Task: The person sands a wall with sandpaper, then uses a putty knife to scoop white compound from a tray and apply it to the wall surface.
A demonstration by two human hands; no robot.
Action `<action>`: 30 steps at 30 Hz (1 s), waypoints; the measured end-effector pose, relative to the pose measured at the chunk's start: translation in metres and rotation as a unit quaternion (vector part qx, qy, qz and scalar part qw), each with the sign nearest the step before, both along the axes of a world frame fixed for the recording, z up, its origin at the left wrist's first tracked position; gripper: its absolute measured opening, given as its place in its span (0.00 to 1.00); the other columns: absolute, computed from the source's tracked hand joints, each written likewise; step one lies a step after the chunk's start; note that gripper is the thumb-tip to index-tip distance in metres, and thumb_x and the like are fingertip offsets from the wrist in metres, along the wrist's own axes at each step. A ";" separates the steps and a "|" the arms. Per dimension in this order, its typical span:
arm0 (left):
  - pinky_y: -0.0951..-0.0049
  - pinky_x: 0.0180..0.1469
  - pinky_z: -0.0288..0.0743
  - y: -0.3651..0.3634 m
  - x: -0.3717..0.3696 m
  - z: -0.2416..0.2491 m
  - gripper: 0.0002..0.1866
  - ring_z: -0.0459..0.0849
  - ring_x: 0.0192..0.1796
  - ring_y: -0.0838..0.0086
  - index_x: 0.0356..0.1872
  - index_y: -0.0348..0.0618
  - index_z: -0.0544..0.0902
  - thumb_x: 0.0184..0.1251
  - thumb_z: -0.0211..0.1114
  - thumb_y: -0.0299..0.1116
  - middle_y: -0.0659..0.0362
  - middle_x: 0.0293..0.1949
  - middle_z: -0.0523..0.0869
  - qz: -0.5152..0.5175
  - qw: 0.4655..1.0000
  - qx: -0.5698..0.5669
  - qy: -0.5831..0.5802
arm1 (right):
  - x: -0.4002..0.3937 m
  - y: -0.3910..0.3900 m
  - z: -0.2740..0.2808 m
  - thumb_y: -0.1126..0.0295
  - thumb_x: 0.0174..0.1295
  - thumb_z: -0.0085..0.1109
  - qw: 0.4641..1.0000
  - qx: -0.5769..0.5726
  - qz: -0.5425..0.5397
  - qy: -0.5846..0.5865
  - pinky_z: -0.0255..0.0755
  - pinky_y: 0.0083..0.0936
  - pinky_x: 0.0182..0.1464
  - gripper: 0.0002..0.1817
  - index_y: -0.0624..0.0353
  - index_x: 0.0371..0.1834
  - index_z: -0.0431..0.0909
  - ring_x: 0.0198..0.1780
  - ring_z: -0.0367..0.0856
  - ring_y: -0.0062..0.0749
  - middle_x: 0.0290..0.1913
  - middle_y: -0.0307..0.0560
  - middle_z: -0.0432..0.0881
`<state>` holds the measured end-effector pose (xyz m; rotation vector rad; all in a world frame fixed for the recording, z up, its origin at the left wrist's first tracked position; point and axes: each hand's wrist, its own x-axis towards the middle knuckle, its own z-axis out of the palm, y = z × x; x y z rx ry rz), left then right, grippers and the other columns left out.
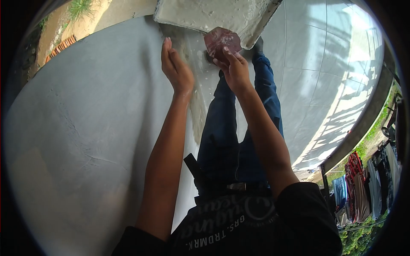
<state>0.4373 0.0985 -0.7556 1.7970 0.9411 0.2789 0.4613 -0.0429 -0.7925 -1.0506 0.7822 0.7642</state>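
plainly, right hand [232, 66] holds reddish piece [221, 40] by tray [213, 15]; left hand [177, 70] open.

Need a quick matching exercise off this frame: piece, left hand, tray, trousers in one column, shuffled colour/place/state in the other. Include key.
Column 1
1. Piece
2. Left hand
3. Tray
4. Trousers

Column 2
A. Smeared with off-white material, at the top of the view
B. Blue, worn by the person
C. Reddish, held in the fingers of the right hand
D. Raised and open, with nothing seen in it

Pairs: 1-C, 2-D, 3-A, 4-B
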 end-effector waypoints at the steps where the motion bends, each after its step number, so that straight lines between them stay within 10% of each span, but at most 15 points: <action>1: 0.63 0.77 0.60 0.001 0.000 -0.001 0.26 0.71 0.74 0.57 0.70 0.24 0.67 0.81 0.41 0.34 0.40 0.70 0.73 -0.004 1.000 -0.002 0.000 | 0.010 0.002 -0.004 0.68 0.73 0.59 0.994 0.042 -0.088 0.041 0.80 0.35 0.50 0.10 0.60 0.52 0.82 0.46 0.84 0.34 0.46 0.42 0.85; 13: 0.63 0.77 0.61 0.005 0.003 -0.001 0.26 0.71 0.74 0.58 0.70 0.24 0.67 0.81 0.42 0.35 0.40 0.70 0.73 -0.038 0.999 -0.003 0.019 | -0.031 0.061 -0.060 0.69 0.72 0.59 0.930 0.096 -0.323 0.147 0.80 0.32 0.43 0.06 0.60 0.45 0.79 0.37 0.80 0.34 0.37 0.42 0.80; 22: 0.64 0.76 0.62 -0.003 -0.004 -0.012 0.26 0.71 0.74 0.57 0.70 0.25 0.68 0.81 0.42 0.35 0.41 0.70 0.74 -0.051 0.999 -0.004 0.016 | -0.072 0.000 -0.045 0.66 0.71 0.62 0.963 -0.025 -0.178 0.199 0.80 0.27 0.37 0.09 0.61 0.41 0.82 0.30 0.79 0.26 0.34 0.40 0.83; 25: 0.64 0.76 0.62 -0.005 -0.003 -0.013 0.26 0.71 0.74 0.58 0.70 0.24 0.68 0.82 0.42 0.35 0.41 0.69 0.74 -0.046 0.999 -0.005 0.023 | -0.038 -0.039 -0.005 0.67 0.69 0.63 0.961 -0.229 0.136 -0.070 0.80 0.28 0.38 0.09 0.64 0.41 0.84 0.30 0.84 0.33 0.35 0.51 0.88; 30: 0.62 0.76 0.62 -0.007 -0.003 -0.011 0.24 0.71 0.74 0.54 0.69 0.24 0.68 0.82 0.41 0.32 0.38 0.71 0.72 -0.043 0.999 -0.019 0.020 | 0.043 -0.088 0.009 0.77 0.60 0.62 0.655 -0.360 0.380 -0.544 0.80 0.38 0.46 0.09 0.62 0.42 0.85 0.44 0.83 0.51 0.39 0.50 0.83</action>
